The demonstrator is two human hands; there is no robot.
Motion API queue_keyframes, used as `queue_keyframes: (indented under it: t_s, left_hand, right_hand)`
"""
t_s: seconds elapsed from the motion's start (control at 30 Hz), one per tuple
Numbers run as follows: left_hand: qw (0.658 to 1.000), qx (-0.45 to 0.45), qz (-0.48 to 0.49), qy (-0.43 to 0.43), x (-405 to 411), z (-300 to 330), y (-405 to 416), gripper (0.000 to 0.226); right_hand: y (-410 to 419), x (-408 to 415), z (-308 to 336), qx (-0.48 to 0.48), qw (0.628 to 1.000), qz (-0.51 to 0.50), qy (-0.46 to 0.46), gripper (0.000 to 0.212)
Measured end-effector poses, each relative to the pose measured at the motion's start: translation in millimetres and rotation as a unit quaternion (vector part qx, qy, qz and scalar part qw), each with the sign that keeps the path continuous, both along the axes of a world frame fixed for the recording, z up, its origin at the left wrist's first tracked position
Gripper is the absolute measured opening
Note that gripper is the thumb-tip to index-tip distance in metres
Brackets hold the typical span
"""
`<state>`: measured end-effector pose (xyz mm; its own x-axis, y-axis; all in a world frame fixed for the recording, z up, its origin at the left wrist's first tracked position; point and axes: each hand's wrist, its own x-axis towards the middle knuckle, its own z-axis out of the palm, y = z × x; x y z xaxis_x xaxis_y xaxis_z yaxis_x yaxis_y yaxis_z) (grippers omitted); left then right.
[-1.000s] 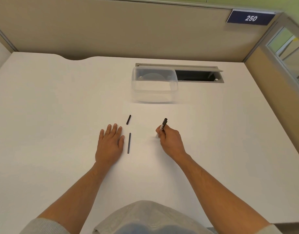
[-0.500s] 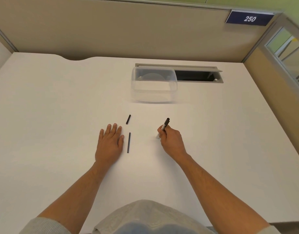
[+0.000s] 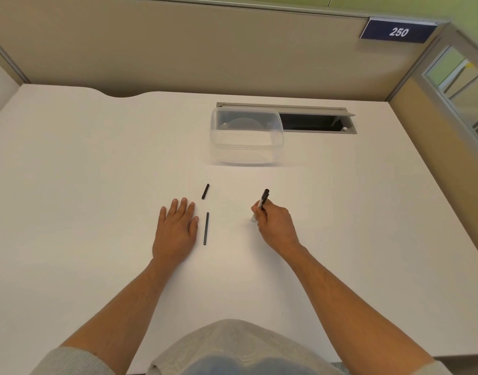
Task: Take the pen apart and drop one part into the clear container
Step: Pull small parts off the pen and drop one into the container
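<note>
My right hand [image 3: 274, 227] is closed around a pen barrel [image 3: 262, 200], white with a black clip end that sticks out past my fingers; its lower tip touches the table. My left hand [image 3: 176, 231] lies flat on the white table, fingers together, holding nothing. Just right of it lies a thin black rod [image 3: 206, 228], a pen part. A short black piece [image 3: 205, 191] rests a little farther away. The clear container [image 3: 246, 136] stands beyond both, open at the top.
A grey cable slot [image 3: 317, 122] with its flap raised is set into the table [image 3: 70, 171] right behind the container. Beige partition walls close the desk at the back and right, with a sign reading 250 [image 3: 398, 31].
My right hand has shifted slightly with the pen barrel, which leans a bit more to the right. The left hand and the two loose parts have not moved.
</note>
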<state>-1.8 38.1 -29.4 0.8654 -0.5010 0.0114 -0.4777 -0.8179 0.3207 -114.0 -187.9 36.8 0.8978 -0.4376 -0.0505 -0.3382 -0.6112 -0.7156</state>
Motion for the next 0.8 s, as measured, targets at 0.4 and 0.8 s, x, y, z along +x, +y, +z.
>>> queue_keyframes:
  t_s: [0.4,0.8]
  left_hand:
    - [1.0,0.002,-0.002,-0.003,0.3,-1.2,0.3,0.055]
    - [1.0,0.01,-0.004,-0.002,0.5,-1.1,0.3,0.055]
  right_hand:
    - [-1.3,1.4,1.0,-0.04,0.999,-0.009,-0.033,0.025]
    - [-0.9,2.0,3.9,-0.007,0.998,-0.032,-0.048,0.026]
